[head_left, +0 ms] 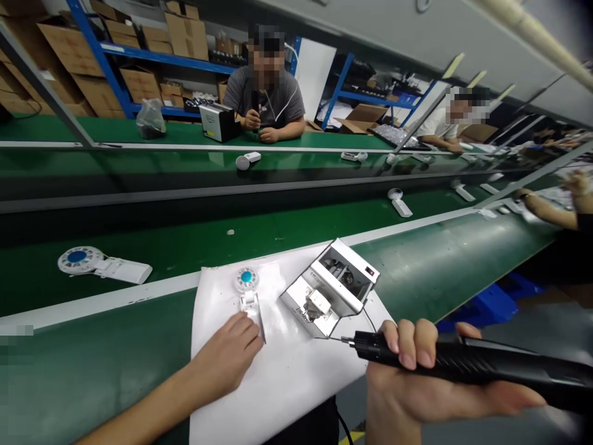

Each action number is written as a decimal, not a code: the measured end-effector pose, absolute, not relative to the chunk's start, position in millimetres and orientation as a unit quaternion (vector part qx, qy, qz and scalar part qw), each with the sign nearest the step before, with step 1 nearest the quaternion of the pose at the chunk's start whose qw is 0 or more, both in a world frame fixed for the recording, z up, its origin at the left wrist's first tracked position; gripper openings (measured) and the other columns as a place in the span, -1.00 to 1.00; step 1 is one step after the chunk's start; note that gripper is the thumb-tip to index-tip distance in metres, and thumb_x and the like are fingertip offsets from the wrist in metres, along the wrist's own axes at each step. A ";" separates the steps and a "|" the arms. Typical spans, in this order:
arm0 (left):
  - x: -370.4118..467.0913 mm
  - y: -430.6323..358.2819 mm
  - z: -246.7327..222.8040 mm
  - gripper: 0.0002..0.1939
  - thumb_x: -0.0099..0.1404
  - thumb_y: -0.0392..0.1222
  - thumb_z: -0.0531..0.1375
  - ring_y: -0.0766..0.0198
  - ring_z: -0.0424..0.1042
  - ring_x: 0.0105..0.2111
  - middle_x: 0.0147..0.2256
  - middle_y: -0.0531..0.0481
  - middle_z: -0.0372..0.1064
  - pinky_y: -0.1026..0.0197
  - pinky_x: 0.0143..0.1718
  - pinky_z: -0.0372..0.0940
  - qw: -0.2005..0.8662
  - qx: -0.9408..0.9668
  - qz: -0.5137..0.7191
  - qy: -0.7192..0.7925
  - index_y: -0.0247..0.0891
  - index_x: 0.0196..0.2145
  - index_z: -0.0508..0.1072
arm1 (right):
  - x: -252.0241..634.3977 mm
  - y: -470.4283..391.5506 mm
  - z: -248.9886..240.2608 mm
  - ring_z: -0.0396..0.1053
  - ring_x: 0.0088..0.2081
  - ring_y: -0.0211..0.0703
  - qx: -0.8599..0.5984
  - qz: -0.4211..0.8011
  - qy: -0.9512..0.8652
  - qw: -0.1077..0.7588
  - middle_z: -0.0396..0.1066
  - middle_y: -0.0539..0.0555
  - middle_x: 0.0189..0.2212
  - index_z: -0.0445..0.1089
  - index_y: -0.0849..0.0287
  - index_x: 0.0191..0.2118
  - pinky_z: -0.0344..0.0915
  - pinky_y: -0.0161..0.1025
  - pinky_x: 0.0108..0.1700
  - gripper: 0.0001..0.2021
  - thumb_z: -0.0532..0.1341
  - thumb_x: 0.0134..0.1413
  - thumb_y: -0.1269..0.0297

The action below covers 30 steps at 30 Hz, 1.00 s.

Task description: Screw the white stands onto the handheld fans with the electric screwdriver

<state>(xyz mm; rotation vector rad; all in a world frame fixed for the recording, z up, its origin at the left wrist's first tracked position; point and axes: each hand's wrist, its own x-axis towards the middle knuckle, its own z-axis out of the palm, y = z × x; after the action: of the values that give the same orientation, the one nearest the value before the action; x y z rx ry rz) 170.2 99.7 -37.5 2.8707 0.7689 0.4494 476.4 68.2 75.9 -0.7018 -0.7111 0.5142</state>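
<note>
Gripping a ridged, cylindrical screwdriver

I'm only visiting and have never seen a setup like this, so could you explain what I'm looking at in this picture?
There is no robot here: these are a person's own bare hands, seen by a camera worn on the head, looking forward and down. The right hand grips a black screwdriver, its thin tip pointing left. The fingers of the left hand are at the handle of a white gadget with a round, blue-centred head. It lies on a white sheet, beside a metal box. Beyond, similar gadgets lie on a green belt, and a person in a grey shirt sits across from it.
</note>
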 end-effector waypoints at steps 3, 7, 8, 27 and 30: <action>174.6 79.0 -38.6 -0.84 0.37 -0.45 0.18 0.00 0.38 -0.08 -0.16 -0.13 0.42 -0.16 0.30 0.20 0.090 0.947 0.160 0.264 -0.31 -0.13 0.47 | 455.5 74.5 66.8 -0.04 -0.75 -0.40 -0.307 0.299 -0.336 0.839 0.10 -0.22 -0.69 0.51 -0.06 -0.06 -0.10 -0.35 -0.65 -0.24 -0.03 0.13 -0.61; 186.6 76.6 2.7 -0.76 0.52 -0.09 0.23 0.02 0.39 -0.05 -0.05 -0.14 0.43 -0.01 0.03 0.35 0.331 0.854 0.229 0.331 -0.26 0.04 0.44 | 429.9 74.6 66.3 0.00 -0.75 -0.40 -0.260 0.365 -0.378 0.810 0.18 -0.22 -0.68 0.50 -0.10 0.02 -0.05 -0.35 -0.68 -0.23 -0.06 0.15 -0.61; 190.8 77.7 14.2 -0.76 0.55 -0.04 0.20 0.07 0.40 -0.08 -0.07 -0.11 0.44 0.06 -0.03 0.35 0.415 0.810 0.233 0.343 -0.23 0.03 0.45 | 424.7 72.5 68.0 0.01 -0.76 -0.40 -0.243 0.377 -0.394 0.803 0.20 -0.22 -0.68 0.49 -0.10 0.03 -0.05 -0.36 -0.69 -0.22 -0.05 0.15 -0.61; 206.0 89.3 8.5 -0.51 0.30 0.19 0.48 0.27 0.51 -0.37 -0.38 -0.09 0.57 0.16 -0.18 0.45 0.835 0.413 0.214 0.293 -0.38 -0.18 0.70 | 419.8 54.7 68.2 0.18 -0.59 -0.27 -0.321 0.395 -0.413 0.755 0.16 -0.17 -0.55 0.42 -0.12 0.05 0.22 -0.24 -0.51 -0.35 0.34 0.00 -0.45; 205.9 90.1 4.1 -0.54 0.21 0.13 0.54 0.26 0.54 -0.36 -0.37 -0.09 0.59 0.15 -0.16 0.47 0.838 0.400 0.212 0.304 -0.36 -0.20 0.71 | 420.7 53.4 67.9 0.07 -0.69 -0.34 -0.223 0.431 -0.428 0.762 0.19 -0.22 -0.60 0.38 -0.12 0.09 0.11 -0.32 -0.60 -0.43 0.21 0.19 -0.42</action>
<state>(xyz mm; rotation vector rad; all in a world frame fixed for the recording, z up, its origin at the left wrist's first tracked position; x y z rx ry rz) 205.9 90.1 4.1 0.8465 0.6438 0.4495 420.7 53.4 67.9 -0.4862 -0.9315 0.9385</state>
